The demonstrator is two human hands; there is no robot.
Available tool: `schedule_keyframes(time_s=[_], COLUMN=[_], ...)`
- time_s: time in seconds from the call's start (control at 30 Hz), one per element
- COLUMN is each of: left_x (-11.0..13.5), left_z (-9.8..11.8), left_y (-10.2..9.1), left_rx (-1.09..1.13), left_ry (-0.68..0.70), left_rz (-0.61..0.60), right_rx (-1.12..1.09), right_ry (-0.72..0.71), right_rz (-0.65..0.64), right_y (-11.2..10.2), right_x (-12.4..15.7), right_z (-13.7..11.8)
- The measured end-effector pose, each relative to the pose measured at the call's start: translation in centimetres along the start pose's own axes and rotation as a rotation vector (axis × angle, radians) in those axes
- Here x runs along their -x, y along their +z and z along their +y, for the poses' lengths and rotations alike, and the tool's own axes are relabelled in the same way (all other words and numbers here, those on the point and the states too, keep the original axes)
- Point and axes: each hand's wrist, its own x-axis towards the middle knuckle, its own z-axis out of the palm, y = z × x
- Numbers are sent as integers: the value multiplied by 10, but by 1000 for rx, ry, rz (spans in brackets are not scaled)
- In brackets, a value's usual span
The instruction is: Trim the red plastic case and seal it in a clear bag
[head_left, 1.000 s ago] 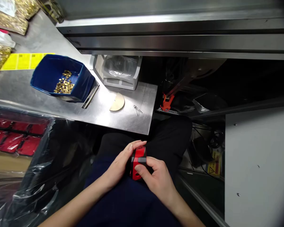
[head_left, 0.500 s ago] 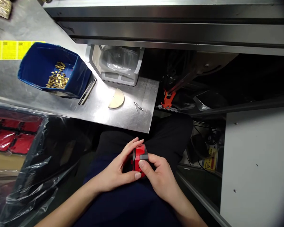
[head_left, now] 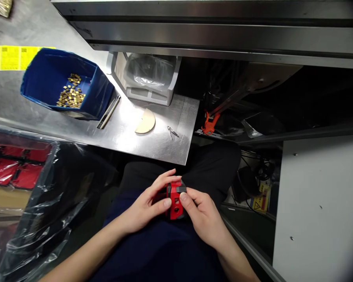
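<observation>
Over my lap, both hands hold a small red and black device [head_left: 175, 207]; its exact kind I cannot make out. A square opening and a round hole show on its red face. My left hand [head_left: 148, 201] grips it from the left, fingers over the far end and thumb on the near side of the red face. From the right, my right hand [head_left: 202, 213] pinches the dark grey edge between thumb and bent index finger. The device's underside is hidden.
On the metal bench [head_left: 164, 150] are a blue bin [head_left: 104, 94] with brass pieces [head_left: 72, 96], a grey bin [head_left: 153, 97] with clear plastic, pens [head_left: 110, 111], a pale half-disc [head_left: 146, 122] and a small metal piece [head_left: 173, 131]. Red pouches [head_left: 26, 176] lie left; an orange clamp [head_left: 209, 123] sits beyond.
The device has turned so its red face with the openings shows more. My left thumb has shifted up along it, and my right thumb has moved slightly toward its grey edge.
</observation>
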Motion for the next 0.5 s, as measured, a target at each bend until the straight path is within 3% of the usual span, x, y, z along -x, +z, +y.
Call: schedule_keyframes(time_s=[0.17, 0.37, 0.5], left_x=[-7, -18, -23], left_z=[2, 5, -1], left_y=[1, 14, 12], left_rx=[90, -10, 22], left_ry=[-31, -57, -65], left_rz=[83, 280, 231], right_rx=[92, 159, 69], right_ry=[-39, -54, -21], right_rz=[1, 53, 74], right_y=[3, 14, 18], right_x=[4, 5, 0], right_z=[0, 3, 6])
